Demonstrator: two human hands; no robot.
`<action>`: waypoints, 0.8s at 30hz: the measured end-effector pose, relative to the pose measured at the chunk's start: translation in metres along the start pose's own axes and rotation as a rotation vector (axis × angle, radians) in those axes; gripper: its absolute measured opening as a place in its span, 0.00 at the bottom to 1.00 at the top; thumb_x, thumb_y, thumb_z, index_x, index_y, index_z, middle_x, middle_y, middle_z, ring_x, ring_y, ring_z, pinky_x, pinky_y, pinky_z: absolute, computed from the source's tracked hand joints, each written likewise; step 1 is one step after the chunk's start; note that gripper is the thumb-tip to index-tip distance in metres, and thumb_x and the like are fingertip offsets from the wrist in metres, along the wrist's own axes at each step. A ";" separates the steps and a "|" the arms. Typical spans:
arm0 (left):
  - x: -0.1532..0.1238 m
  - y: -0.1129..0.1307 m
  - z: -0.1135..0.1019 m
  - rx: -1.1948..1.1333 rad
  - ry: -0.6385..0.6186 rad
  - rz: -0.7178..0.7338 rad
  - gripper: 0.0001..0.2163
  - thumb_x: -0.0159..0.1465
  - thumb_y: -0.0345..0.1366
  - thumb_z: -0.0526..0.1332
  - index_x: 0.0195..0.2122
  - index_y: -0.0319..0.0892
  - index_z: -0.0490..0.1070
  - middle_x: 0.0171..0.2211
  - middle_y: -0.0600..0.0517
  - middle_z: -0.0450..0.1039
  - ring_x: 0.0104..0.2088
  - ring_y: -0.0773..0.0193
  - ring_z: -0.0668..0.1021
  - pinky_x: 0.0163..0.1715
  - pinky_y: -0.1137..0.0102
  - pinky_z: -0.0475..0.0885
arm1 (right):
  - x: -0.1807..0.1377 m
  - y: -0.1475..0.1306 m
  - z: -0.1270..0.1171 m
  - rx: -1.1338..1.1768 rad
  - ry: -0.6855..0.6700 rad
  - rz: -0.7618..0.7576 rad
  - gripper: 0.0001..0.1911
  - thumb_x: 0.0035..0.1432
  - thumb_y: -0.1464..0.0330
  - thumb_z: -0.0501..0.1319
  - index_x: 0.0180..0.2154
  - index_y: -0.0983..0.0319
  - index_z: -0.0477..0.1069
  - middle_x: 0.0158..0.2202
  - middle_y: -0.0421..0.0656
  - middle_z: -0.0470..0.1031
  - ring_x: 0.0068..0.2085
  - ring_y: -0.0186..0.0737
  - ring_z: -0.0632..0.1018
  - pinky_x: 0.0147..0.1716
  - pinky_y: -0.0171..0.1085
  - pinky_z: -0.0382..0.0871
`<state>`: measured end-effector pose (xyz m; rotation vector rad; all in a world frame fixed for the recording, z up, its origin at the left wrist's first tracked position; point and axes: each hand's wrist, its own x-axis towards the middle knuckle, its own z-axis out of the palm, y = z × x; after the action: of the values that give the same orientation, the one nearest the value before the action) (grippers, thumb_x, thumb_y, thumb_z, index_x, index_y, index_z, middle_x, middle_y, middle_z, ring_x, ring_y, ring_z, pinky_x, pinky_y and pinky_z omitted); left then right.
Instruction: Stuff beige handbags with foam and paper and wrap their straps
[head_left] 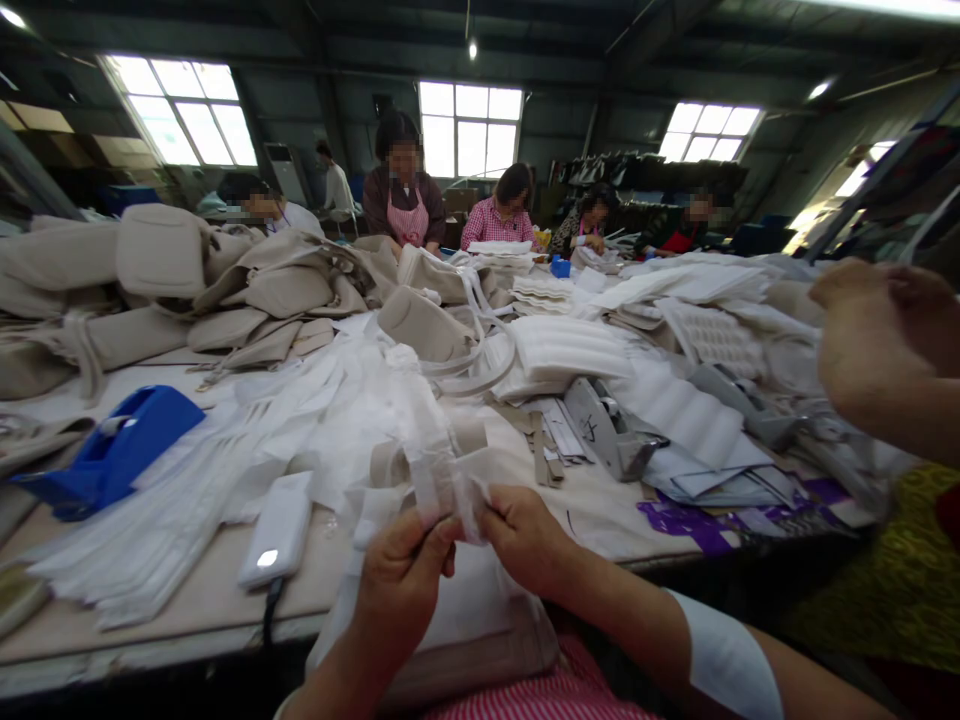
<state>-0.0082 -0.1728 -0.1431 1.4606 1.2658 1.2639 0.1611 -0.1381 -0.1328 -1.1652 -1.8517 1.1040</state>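
Fingers (437, 548) of left hand (397, 582) and right hand (529, 540) pinch clear plastic (433, 455) | I judge: paired closely to steady its end | white bundle (476, 592) beneath

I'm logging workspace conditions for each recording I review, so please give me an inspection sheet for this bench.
Surface: the table has a pale covering, bare along part of the front edge.
Things in hand: translucent wrapping, crumpled and bunched.
Clutter: beige padded pieces heaped at left, white padding at centre and right, a blue tape dispenser, a grey tape dispenser.
Hands: left hand and right hand close together, fingers pinching the wrapping.
Cables: black cable running from a white device over the front edge.
Surroundings: people across the table, another person's arm at right, windows behind.
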 end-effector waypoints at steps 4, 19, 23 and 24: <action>0.004 0.000 0.005 -0.136 0.012 -0.174 0.09 0.60 0.41 0.64 0.31 0.40 0.74 0.16 0.59 0.63 0.19 0.72 0.66 0.21 0.77 0.61 | -0.006 0.004 0.000 -0.424 0.012 -0.221 0.09 0.61 0.73 0.54 0.38 0.61 0.72 0.32 0.41 0.75 0.33 0.37 0.72 0.33 0.34 0.60; 0.014 -0.007 -0.003 -0.320 -0.355 -0.540 0.12 0.57 0.43 0.67 0.29 0.36 0.76 0.18 0.58 0.59 0.20 0.74 0.60 0.20 0.76 0.52 | 0.000 0.018 0.002 -0.696 0.180 -0.574 0.10 0.62 0.72 0.52 0.30 0.63 0.70 0.26 0.43 0.69 0.29 0.39 0.68 0.30 0.38 0.62; 0.015 -0.004 -0.005 -0.096 -0.163 -0.199 0.06 0.60 0.38 0.64 0.33 0.42 0.78 0.30 0.52 0.69 0.34 0.65 0.71 0.35 0.73 0.66 | -0.004 0.013 -0.012 -0.394 0.152 -0.416 0.15 0.60 0.73 0.54 0.48 0.64 0.71 0.42 0.48 0.74 0.41 0.42 0.73 0.40 0.40 0.68; 0.015 -0.003 -0.005 -0.046 -0.100 -0.110 0.05 0.61 0.37 0.63 0.33 0.43 0.78 0.34 0.52 0.70 0.39 0.63 0.72 0.40 0.71 0.66 | -0.005 0.010 -0.015 -0.299 0.137 -0.338 0.16 0.60 0.71 0.57 0.50 0.63 0.71 0.42 0.48 0.74 0.40 0.41 0.73 0.39 0.39 0.68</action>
<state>-0.0137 -0.1579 -0.1429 1.3850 1.2250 1.1265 0.1795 -0.1358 -0.1363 -1.0072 -2.0562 0.5604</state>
